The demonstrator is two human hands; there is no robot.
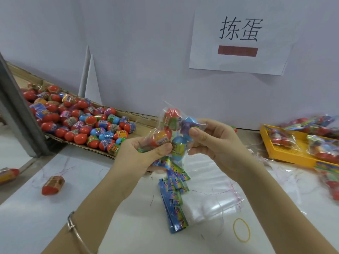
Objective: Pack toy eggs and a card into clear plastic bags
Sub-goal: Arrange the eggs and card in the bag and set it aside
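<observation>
The person holds a clear bag (166,114) up over the white table (55,226), in front of the wall. The left hand (146,153) grips its lower left part, the thumb pressed over an orange egg through the plastic. The right hand (211,140) pinches the bag's right edge between thumb and forefinger. Several toy eggs (171,116) show inside the bag: red, orange, blue and one with a purple wrap. Their printed bands are too small to read. A bright card (163,162) peeks out just below the left hand; whether it is inside the bag cannot be told. Below the hands a stack of cards (174,195) lies fanned on the table, printed blue and green with pink figures, the writing not legible. Beside the stack, to the right, lies a pile of empty bags (211,189), and near it a yellow rubber band (241,230). To the left a cardboard tray (143,121) holds a heap of loose eggs (82,118), mostly red and blue with labelled bands. One red egg (53,185) lies alone on the table at the left. At the right a yellow tray (286,153) carries filled bags (321,143). On the wall hangs a paper sign (238,63) reading 拣蛋 in black, with a dark red bar beneath the characters. A thin bangle (73,224) circles the left wrist
</observation>
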